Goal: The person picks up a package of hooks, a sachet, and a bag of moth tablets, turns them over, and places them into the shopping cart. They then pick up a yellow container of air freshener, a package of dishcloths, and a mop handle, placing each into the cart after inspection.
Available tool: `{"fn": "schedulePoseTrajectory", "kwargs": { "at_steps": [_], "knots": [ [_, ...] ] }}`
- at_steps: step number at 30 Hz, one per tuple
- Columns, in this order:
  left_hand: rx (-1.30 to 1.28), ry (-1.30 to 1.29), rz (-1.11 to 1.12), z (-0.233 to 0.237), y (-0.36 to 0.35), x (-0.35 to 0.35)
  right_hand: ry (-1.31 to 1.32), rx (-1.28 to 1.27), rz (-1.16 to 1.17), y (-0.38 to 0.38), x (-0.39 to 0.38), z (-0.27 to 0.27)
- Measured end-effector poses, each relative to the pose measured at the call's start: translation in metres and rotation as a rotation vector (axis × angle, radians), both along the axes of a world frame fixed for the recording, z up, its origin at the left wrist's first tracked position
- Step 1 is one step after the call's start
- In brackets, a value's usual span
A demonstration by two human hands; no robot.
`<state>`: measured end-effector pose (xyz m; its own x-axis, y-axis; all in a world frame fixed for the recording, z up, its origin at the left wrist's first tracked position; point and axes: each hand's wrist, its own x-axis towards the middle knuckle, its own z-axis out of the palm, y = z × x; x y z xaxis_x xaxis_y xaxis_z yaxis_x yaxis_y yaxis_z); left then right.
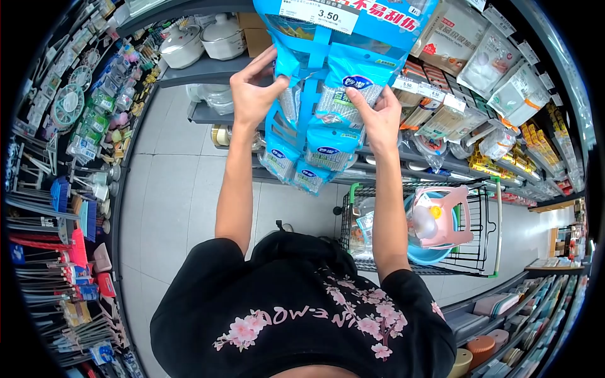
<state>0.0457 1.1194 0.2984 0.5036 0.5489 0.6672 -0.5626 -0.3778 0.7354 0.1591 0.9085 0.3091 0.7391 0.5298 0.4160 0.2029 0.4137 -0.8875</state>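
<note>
Blue packets of grey scrubbers hang from a blue display strip (307, 104) at the top centre. My left hand (255, 91) has its thumb and fingers round the edge of a narrow, side-turned packet (290, 94) on the strip's left. To the right, my right hand (377, 116) grips the edge of a wider packet (343, 85), thumb on its front and fingers behind. Three more packets, one of them a lower packet (331, 149), hang beneath. A price tag (318, 15) reading 3.50 sits above.
A shopping cart (491, 230) holding a pink stool (446, 217) and blue basin (428, 254) stands right of my body. White pots (224, 38) sit on the upper left shelf. Shelves of goods line both sides, with packaged goods (498, 66) at the upper right.
</note>
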Motion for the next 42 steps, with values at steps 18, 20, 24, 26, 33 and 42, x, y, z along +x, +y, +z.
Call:
{"fn": "schedulePoseTrajectory", "kwargs": {
  "at_steps": [18,20,24,26,33,42],
  "knots": [
    [-0.039,-0.021,-0.164,0.0,0.008,-0.013,0.017,-0.068,0.063,-0.006,0.003,0.003],
    [-0.033,-0.032,-0.169,-0.002,0.011,-0.013,0.023,-0.065,0.071,-0.006,0.004,0.004],
    [-0.087,-0.026,-0.186,-0.003,0.003,-0.013,0.035,-0.065,0.071,-0.007,0.002,0.003],
    [-0.074,-0.036,-0.106,-0.003,-0.007,-0.008,0.042,-0.066,0.067,-0.007,0.001,0.005],
    [0.26,0.078,0.41,-0.005,-0.05,0.014,0.018,-0.05,0.042,-0.011,0.001,0.002],
    [0.312,0.044,0.35,-0.008,-0.033,0.003,0.037,-0.088,0.03,-0.011,0.011,0.0]
  ]
}}
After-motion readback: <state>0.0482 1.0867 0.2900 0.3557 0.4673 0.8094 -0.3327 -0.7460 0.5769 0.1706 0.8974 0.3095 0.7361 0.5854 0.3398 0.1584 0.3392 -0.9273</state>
